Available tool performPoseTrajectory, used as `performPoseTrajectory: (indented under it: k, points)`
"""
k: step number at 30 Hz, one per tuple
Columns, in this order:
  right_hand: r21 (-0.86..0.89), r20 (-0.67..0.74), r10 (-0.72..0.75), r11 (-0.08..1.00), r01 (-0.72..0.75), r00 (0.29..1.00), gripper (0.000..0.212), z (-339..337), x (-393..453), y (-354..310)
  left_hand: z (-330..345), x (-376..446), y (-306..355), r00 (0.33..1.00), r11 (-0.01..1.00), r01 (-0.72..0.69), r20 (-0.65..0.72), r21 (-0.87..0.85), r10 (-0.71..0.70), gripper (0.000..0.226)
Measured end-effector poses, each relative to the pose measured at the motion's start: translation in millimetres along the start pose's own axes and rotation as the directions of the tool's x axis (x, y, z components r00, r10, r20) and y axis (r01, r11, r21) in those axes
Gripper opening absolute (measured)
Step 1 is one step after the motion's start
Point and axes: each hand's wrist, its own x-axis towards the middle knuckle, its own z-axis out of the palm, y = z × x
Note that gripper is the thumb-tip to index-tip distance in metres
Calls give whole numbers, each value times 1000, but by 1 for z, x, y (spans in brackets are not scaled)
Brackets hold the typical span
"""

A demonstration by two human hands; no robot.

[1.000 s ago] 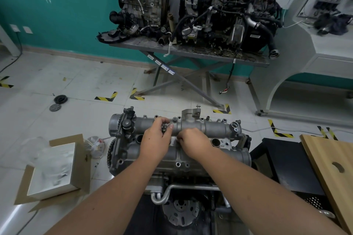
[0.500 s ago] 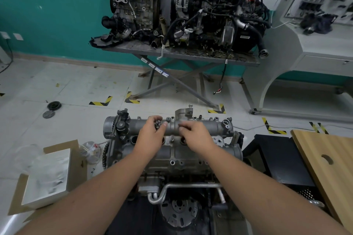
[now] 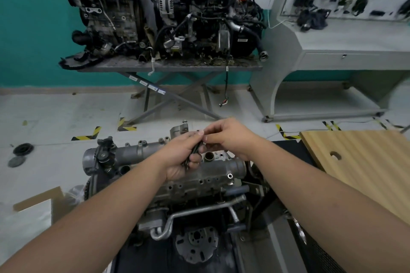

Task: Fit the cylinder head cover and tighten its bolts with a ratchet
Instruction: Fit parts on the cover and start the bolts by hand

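Note:
The grey cylinder head cover [image 3: 137, 153] lies on top of the engine in front of me, with open bolt holes along its near edge. Above its middle, my left hand [image 3: 179, 157] grips a bundle of dark bolts [image 3: 193, 154] that stick up between its fingers. My right hand [image 3: 228, 137] is just to the right, its thumb and fingertips pinching the top of one bolt in that bundle. No ratchet is in view.
A wooden board [image 3: 363, 166] with a hole lies at right. A cardboard box [image 3: 37, 208] sits on the floor at left. Beyond stand a second engine on a scissor table [image 3: 168, 66] and a grey training console [image 3: 346, 46].
Both hands have lifted off the cover and come together above it. The right hand now pinches a bolt held in the left hand. My view has shifted.

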Motion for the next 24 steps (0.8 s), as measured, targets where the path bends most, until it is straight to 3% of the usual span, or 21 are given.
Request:
performPoseTrajectory:
  k: [4,6,9,11,13,15,19,24]
  points:
    - [-54,-86,-34,998,29,996,20,-15,-11,5,17,11,-4,999,995,39,41,-93,-35,12]
    - [-67,-167,-47,997,36,985,15,-20,-16,10,20,18,-8,997,992,67,48,-111,-62,10]
    - [-2,-349,-53,998,56,935,11,-37,-23,14,17,27,-22,995,995,95,6,-25,-95,9]
    - [-71,-392,-88,995,65,916,14,-52,-31,16,12,34,-33,993,986,48,-114,160,-30,9]
    - [-255,-368,-146,965,51,918,19,-62,-42,19,3,39,-42,960,872,5,-246,490,133,12]
    - [-460,-319,-197,888,31,927,16,-65,-49,26,-7,44,-49,925,762,-7,-286,648,251,12]
    - [-649,-175,-241,757,72,955,13,-57,-58,41,-16,52,-59,907,790,-38,-311,612,285,11]
    - [-728,-54,-264,671,143,963,17,-50,-62,54,-20,57,-65,872,701,-24,-328,713,363,12]
